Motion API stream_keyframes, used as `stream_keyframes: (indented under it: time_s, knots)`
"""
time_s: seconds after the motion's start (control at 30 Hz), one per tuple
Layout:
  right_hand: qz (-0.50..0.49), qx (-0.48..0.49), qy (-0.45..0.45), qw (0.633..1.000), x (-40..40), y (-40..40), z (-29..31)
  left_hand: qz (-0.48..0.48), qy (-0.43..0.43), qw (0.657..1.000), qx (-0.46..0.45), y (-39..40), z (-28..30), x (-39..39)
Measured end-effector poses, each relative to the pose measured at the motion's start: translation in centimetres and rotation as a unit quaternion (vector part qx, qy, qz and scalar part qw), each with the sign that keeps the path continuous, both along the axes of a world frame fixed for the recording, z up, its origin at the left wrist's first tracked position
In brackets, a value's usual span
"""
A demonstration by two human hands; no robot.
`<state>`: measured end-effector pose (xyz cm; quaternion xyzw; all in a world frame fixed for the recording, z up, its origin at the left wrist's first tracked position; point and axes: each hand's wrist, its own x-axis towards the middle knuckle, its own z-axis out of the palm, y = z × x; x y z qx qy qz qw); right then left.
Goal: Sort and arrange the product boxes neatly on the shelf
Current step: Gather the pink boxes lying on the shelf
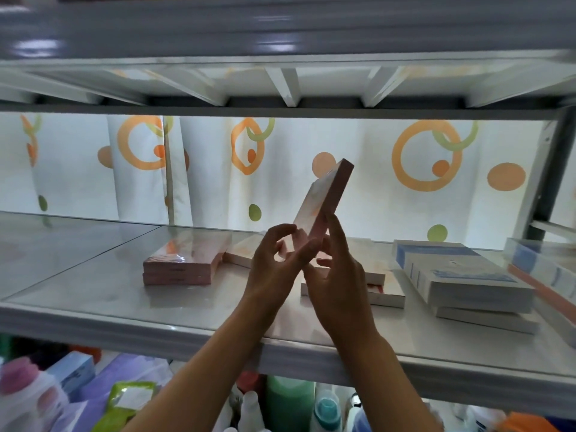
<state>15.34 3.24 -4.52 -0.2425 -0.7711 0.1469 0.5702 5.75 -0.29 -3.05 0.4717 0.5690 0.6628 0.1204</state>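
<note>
- Holding pink box (324, 201) tilted mid-frame: right hand (338, 275) fingers pinch its lower edge; left hand (274, 269) curled, touching.
- Best squared flat onto pink stack (184, 263), left of centre.

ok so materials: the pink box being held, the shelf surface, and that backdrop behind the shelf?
Pink box: looks like thin cardboard, probably film-wrapped; sharp flat edges, slight sheen like the glare on the pink stack.
Shelf surface: a glossy clear sheet, glass or acrylic, over a pale board; it reflects the boxes and shows a seam line.
Backdrop: fabric curtain, matte and printed with circles; it hangs in vertical folds and lets light through.
</note>
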Motion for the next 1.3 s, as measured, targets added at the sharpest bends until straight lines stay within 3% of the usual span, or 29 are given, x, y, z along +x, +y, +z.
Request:
stream_keyframes:
  time_s: [0.1,0.2,0.43,0.6,0.7,0.87,1.17,1.3]
  knots:
    - [0.013,0.014,-0.036,0.999,-0.1,-0.4,-0.1,-0.050,-0.032,0.998,0.033,-0.1,0.0,0.0]
    - [-0.002,0.031,-0.065,0.997,-0.7,0.2,-0.4,-0.095,-0.132,0.985,0.050,-0.1,0.2,-0.4]
    - [-0.072,0.046,-0.028,0.996,-1.2,1.1,-0.7,-0.128,-0.199,0.969,0.067,-0.3,0.2,-1.2]
    - [-0.071,-0.091,-0.001,0.993,-0.4,0.9,0.0,-0.130,-0.212,0.967,0.055,-0.6,0.3,-1.5]
    - [-0.052,-0.115,0.001,0.992,0.0,0.2,0.3,-0.140,-0.228,0.962,0.053,-0.6,0.3,-1.6]
    - [-0.060,-0.177,0.033,0.982,0.8,0.2,0.9,-0.128,-0.191,0.972,0.045,-0.2,0.1,-1.7]
    - [-0.044,-0.203,0.033,0.978,1.1,0.8,0.5,-0.148,-0.166,0.974,0.038,0.0,0.1,-1.3]
    - [-0.047,-0.202,0.044,0.977,1.0,1.0,0.2,-0.018,-0.012,0.998,0.053,0.2,0.0,-1.1]
